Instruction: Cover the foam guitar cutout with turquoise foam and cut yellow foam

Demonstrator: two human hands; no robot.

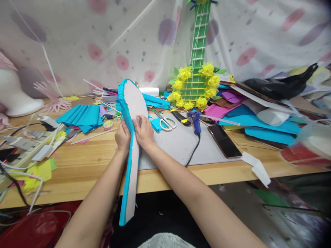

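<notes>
Both hands hold up a guitar-shaped cutout (135, 100), its pale face bordered with blue crepe paper. The rounded body points away from me, and the long neck hangs down past the table's front edge. My left hand (122, 136) is closed on the blue edge where body and neck meet. On the other side, my right hand (144, 131) grips the cutout with its thumb on the pale face. Just right of it lie white-handled scissors (167, 123) and a scrap of blue paper (156, 124). The fingers behind the cutout are hidden.
A green guitar with yellow paper flowers (198, 62) leans at the back. On the grey mat (170, 151) are a blue glue gun (196, 124), a black-and-yellow cutter (181, 117) and a phone (224, 140). Pleated blue paper (81, 116) and a power strip (28, 144) lie left.
</notes>
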